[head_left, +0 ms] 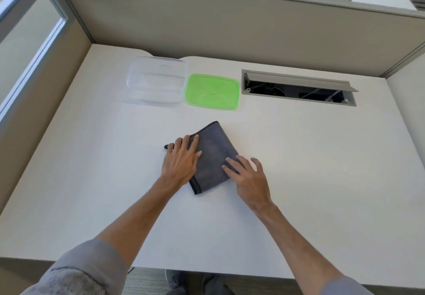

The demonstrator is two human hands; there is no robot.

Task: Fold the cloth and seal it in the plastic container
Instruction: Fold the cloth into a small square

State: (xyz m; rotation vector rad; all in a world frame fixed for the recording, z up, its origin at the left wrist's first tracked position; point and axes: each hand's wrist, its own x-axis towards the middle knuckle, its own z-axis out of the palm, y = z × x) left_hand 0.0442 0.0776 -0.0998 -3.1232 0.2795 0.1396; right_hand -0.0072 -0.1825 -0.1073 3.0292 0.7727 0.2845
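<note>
A grey cloth [212, 152] with dark edging lies folded into a small rectangle at the middle of the white desk [92, 179]. My left hand [181, 160] rests flat on its left side, fingers spread. My right hand [249, 177] touches the cloth's right lower corner with its fingertips, fingers apart. A clear plastic container [156, 81] stands open at the back left of the desk. Its green lid [212, 91] lies flat on the desk just right of it.
An open cable hatch [299, 88] is set into the desk at the back right. Beige partition walls [230, 30] close off the back and both sides. The desk's front edge runs just below my forearms.
</note>
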